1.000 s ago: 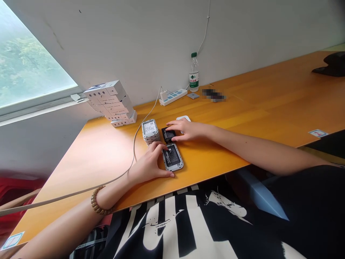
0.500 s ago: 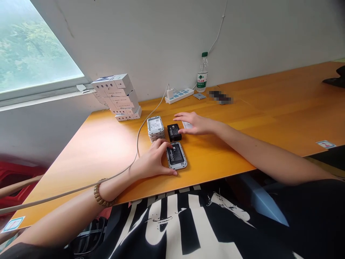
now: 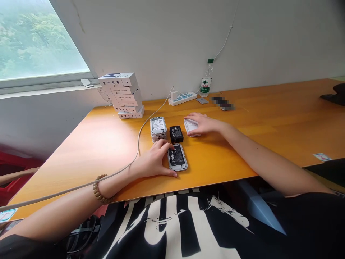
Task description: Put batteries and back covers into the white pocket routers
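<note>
My left hand (image 3: 154,160) grips the left side of an open white device (image 3: 177,158) lying on the orange table (image 3: 242,144), thumb along its near edge; a black battery marked 3000mAh sits in it. My right hand (image 3: 203,123) is curled round a white back cover (image 3: 191,126) and lifts its near edge. A loose black battery (image 3: 176,133) lies between the two hands. Left of that battery stands a stack of white devices (image 3: 158,129).
A pile of white boxes (image 3: 123,94) stands by the wall. A white power strip (image 3: 183,98), a water bottle (image 3: 206,80) and a small grey square (image 3: 202,100) sit at the back. A white cable (image 3: 134,158) runs across the table's left. A dark object (image 3: 335,95) lies far right.
My right hand left the loose black battery, moved right and closed on the white back cover. My left hand kept its hold on the open device. The view swung left.
</note>
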Action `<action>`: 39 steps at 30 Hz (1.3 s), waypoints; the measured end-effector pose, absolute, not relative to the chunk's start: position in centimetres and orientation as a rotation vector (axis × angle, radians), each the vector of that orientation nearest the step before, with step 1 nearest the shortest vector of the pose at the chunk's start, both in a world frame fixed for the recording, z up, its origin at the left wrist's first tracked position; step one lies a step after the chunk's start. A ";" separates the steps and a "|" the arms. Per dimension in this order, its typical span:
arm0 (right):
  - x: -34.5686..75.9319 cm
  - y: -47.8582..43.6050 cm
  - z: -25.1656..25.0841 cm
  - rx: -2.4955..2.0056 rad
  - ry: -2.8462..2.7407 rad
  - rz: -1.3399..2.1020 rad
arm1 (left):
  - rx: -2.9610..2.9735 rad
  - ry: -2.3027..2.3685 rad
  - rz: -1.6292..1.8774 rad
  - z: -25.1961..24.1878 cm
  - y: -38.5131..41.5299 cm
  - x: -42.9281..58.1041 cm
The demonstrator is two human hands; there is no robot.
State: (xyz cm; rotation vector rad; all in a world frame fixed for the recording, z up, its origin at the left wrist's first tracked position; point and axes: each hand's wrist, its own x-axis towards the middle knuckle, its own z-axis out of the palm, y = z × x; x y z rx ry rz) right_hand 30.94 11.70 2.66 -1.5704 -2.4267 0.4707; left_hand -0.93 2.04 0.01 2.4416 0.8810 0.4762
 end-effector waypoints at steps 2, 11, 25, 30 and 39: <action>30.8 11.0 3.4 -1.425 -2.339 0.470 | 2.431 0.884 0.479 0.1 2.0 -0.9; 26.8 5.6 4.5 -0.764 -2.206 1.122 | 2.333 0.813 0.616 -0.6 2.3 -1.0; 24.8 1.8 5.6 -0.893 -2.708 0.734 | 2.380 0.754 0.602 -0.3 2.5 -1.1; 24.7 1.3 5.4 -0.958 -2.754 0.817 | 2.412 0.708 0.570 -0.4 2.8 -1.2; 24.7 1.6 4.8 -0.934 -2.820 0.811 | 2.452 0.657 0.562 -0.5 2.9 -1.3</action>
